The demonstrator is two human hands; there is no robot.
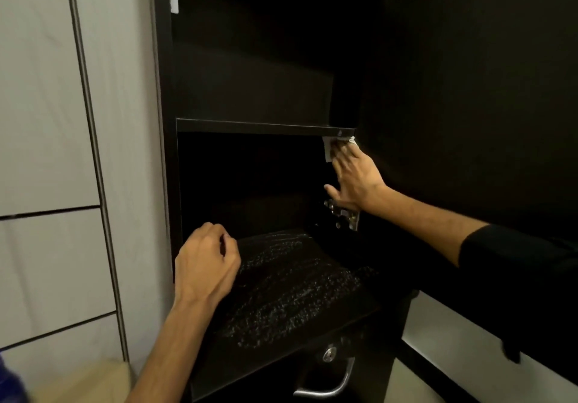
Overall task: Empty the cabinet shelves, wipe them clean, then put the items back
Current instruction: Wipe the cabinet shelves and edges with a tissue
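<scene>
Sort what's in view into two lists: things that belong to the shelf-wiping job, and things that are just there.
Part of the job:
- white cloth, pressed against the cabinet's inner side wall by the right hand
- upper shelf
- wet lower shelf
- left hand, curled, holding nothing

Just there:
- door hinge
- drawer handle
- drawer lock

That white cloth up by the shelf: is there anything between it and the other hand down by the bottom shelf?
In the head view, only dark, bare cabinet interior lies between the white cloth under the right hand and the left hand.
</scene>
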